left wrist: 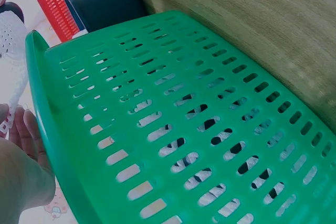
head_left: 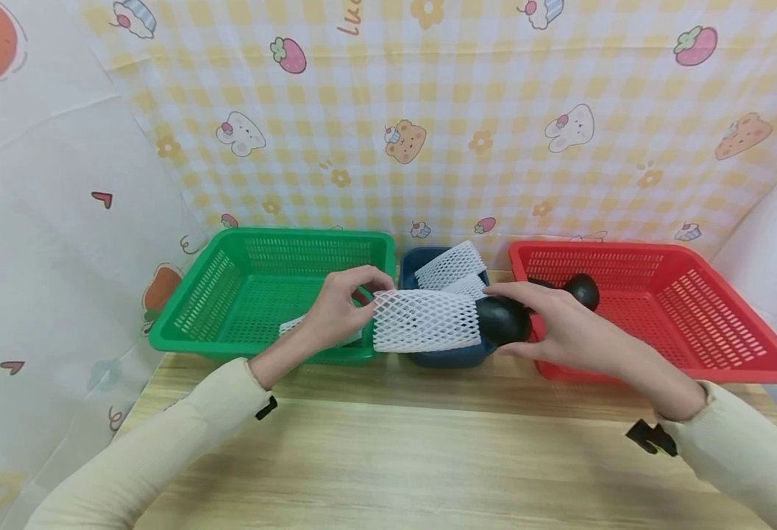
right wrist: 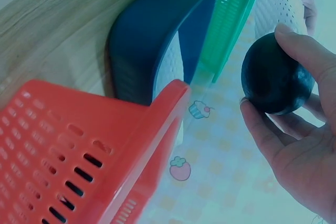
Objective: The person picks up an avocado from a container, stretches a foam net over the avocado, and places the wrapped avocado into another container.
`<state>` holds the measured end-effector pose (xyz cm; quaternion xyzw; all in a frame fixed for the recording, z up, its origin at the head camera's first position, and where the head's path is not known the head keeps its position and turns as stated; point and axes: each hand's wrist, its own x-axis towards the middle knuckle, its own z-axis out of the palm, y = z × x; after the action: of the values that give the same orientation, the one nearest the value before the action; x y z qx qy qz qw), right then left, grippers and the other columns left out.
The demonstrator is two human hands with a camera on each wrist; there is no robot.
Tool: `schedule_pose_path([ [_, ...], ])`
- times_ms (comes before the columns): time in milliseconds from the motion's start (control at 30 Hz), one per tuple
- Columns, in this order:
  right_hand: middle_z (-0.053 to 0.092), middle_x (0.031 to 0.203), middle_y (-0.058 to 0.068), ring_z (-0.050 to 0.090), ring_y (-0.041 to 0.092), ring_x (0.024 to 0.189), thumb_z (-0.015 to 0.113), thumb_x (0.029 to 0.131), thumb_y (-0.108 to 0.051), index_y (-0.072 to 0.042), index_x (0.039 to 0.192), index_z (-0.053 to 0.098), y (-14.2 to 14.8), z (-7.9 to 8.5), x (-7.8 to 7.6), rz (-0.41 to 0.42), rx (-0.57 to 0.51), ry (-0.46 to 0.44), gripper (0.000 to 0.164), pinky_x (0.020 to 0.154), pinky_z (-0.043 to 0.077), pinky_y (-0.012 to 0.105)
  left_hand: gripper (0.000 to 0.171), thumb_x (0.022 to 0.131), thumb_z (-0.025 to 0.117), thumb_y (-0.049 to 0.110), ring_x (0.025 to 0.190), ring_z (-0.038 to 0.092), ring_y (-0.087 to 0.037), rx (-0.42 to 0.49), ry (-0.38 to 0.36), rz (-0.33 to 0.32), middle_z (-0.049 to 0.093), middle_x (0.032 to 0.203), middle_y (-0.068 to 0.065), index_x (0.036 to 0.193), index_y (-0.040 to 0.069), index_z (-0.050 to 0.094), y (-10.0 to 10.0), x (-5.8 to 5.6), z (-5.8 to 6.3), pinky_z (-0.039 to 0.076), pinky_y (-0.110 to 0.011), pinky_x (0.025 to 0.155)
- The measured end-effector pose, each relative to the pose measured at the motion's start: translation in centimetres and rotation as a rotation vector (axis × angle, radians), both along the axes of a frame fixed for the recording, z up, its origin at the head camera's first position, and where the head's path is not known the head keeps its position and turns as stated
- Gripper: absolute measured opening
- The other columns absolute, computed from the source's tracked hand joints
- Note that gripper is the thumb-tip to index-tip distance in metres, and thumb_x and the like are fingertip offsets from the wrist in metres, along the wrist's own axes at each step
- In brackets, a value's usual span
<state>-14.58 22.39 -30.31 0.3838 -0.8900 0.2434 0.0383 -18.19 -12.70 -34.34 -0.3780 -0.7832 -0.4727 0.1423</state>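
Note:
My left hand (head_left: 352, 302) pinches the left end of a white foam net sleeve (head_left: 424, 320), which stretches sideways in front of the blue bin. My right hand (head_left: 561, 327) holds a black egg-shaped fruit (head_left: 504, 321) between thumb and fingers, at the sleeve's right end. In the right wrist view the fruit (right wrist: 275, 74) looks smooth and shiny, with the sleeve (right wrist: 281, 6) just behind it. In the left wrist view the fingers of the left hand (left wrist: 26, 161) are partly hidden by the green basket's rim.
The blue bin (head_left: 451, 359) holds more foam sleeves (head_left: 451, 265). At left, the green basket (head_left: 272, 234) has white netting (head_left: 289, 324) inside, partly behind my left arm. More black fruit (head_left: 582, 291) lies in the red basket (head_left: 726, 294) at right. Wooden table (head_left: 388, 464) extends in front.

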Motion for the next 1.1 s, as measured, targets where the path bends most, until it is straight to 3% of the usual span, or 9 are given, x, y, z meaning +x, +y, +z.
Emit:
schedule_pose_path([
  [167,0.059,0.135,0.005,0.059,0.022,0.114,0.095,0.072,-0.022,-0.01,0.146,0.052,-0.4,-0.1,-0.2,0.022,-0.023,-0.008,0.086,0.084,0.057,0.044,0.015,0.091,0.073,-0.003,0.084,0.065,-0.013,0.007,0.008,-0.009,0.071,0.098,0.0,0.099,0.009,0.074,0.3,-0.2,-0.1,0.055,-0.033,0.062],
  [433,0.056,0.139,0.005,0.057,0.021,0.115,0.095,0.073,-0.021,-0.017,0.152,0.046,-1.0,-0.2,-0.2,0.03,-0.019,-0.018,0.093,0.081,0.057,0.035,0.017,0.09,0.073,-0.004,0.085,0.064,-0.014,0.017,-0.006,-0.016,0.071,0.099,0.001,0.1,0.009,0.074,0.8,-0.3,-0.2,0.056,-0.035,0.063],
  [667,0.058,0.134,0.004,0.058,0.015,0.093,0.095,0.072,-0.016,-0.017,0.152,0.048,-2.2,-0.1,-0.2,0.078,-0.03,-0.023,0.093,0.066,0.056,0.026,0.016,0.089,0.076,-0.002,0.088,0.065,-0.013,0.007,-0.011,-0.024,0.07,0.1,0.0,0.101,0.009,0.073,1.0,-0.3,-0.2,0.056,-0.033,0.063],
  [867,0.06,0.133,0.006,0.057,0.017,0.105,0.095,0.072,-0.014,-0.014,0.144,0.056,-2.6,-0.1,-0.2,0.104,-0.043,0.002,0.082,0.072,0.057,0.027,0.016,0.088,0.078,-0.001,0.086,0.064,-0.013,-0.003,0.0,-0.02,0.07,0.098,0.001,0.1,0.008,0.073,1.1,-0.3,-0.2,0.055,-0.032,0.063],
  [1100,0.062,0.13,0.006,0.059,0.018,0.106,0.096,0.071,-0.016,-0.015,0.142,0.058,-2.3,-0.3,-0.3,0.083,-0.03,0.016,0.081,0.074,0.057,0.027,0.02,0.088,0.075,-0.005,0.085,0.063,-0.013,-0.058,-0.023,-0.045,0.07,0.101,0.001,0.103,0.009,0.073,0.7,-0.2,0.1,0.056,-0.035,0.064],
])
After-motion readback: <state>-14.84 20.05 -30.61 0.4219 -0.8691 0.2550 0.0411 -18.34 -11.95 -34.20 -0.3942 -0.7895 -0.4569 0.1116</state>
